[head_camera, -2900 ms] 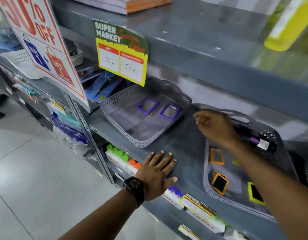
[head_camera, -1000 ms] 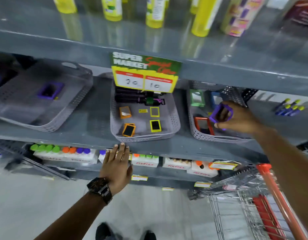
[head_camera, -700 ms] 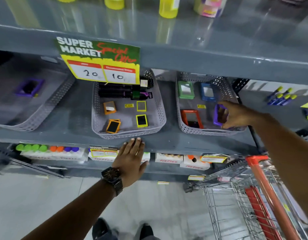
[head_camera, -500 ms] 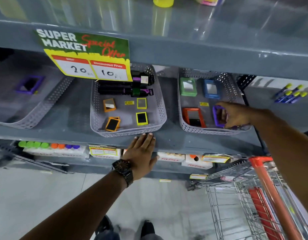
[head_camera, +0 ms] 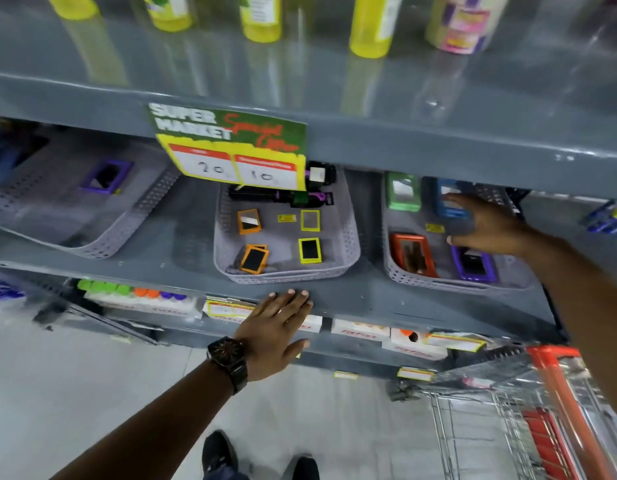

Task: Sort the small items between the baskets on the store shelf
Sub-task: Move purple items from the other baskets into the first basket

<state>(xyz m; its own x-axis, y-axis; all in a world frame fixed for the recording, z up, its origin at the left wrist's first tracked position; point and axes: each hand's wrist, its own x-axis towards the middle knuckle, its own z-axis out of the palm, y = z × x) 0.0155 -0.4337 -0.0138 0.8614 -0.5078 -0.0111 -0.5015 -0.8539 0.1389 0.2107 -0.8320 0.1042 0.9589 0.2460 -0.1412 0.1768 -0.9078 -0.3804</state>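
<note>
Purple mirror: a purple-framed pocket mirror [head_camera: 473, 265] lies flat in the right-hand basket [head_camera: 438, 284], near its front right corner, beside an orange-framed one [head_camera: 412, 254]; green [head_camera: 403, 192] and blue [head_camera: 450, 202] ones sit toward the back of the shelf.
Right hand: the right hand [head_camera: 487, 225] hovers over that basket, fingers [head_camera: 459, 200] spread, holding nothing.
Left hand: the left hand [head_camera: 275, 327] rests flat on the shelf's front edge [head_camera: 369, 299], fingers pressed loosely together, just before the middle basket [head_camera: 286, 273].
Done so far: the larger frames appear gathered in the right basket, the small orange and yellow frames [head_camera: 309, 250] in the middle one.
Still left: one more purple frame [head_camera: 106, 176] sits in the left basket [head_camera: 102, 247] at the shelf's left end, probably due to follow.
Change: half a second earlier the right hand was still closed on the purple mirror low in the basket; now it has let go and lifted clear, while the left hand has slid slightly along the edge.
</note>
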